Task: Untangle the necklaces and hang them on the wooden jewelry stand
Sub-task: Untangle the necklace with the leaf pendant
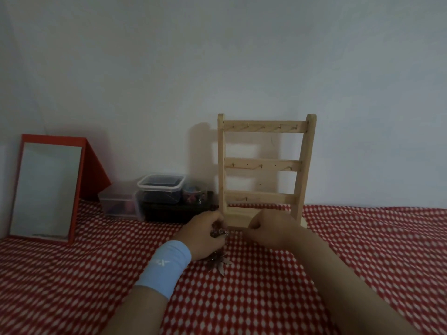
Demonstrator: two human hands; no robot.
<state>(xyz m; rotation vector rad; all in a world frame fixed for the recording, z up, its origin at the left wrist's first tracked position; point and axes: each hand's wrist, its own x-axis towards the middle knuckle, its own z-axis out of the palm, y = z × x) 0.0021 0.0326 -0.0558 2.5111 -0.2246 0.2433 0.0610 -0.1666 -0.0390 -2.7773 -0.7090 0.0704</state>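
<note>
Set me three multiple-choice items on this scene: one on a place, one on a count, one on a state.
1. The red-framed mirror stands where? A) left of the wooden jewelry stand B) right of it C) on top of it
2. How many cross rails has the stand? A) two B) three C) five
3. The stand's hooks are: A) all bare B) holding one necklace C) all full

1 A: it leans far to the stand's left.
2 B: three rails span the uprights.
3 A: the necklaces are in the left hand; none hangs.
</note>
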